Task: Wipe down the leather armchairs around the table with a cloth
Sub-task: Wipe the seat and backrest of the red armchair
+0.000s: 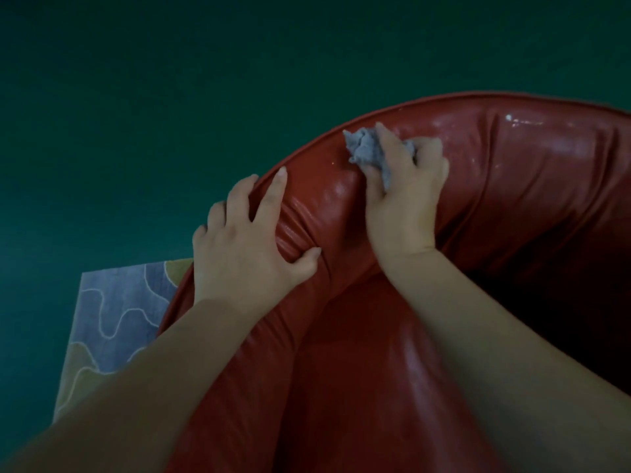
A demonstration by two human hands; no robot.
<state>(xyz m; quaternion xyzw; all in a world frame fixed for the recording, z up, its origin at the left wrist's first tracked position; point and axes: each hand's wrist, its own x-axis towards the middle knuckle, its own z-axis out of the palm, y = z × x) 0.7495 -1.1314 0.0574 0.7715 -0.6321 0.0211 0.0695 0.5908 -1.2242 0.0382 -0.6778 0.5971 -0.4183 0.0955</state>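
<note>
Armchair [495, 206]; right hand [406, 199] presses cloth [368, 148]; left hand [246, 247] grips rim.

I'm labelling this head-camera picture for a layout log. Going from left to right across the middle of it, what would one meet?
Dark green floor → patterned grey-blue rug with wavy lines → left hand gripping the rim of the red leather armchair → crumpled grey cloth → right hand holding that cloth.
</note>
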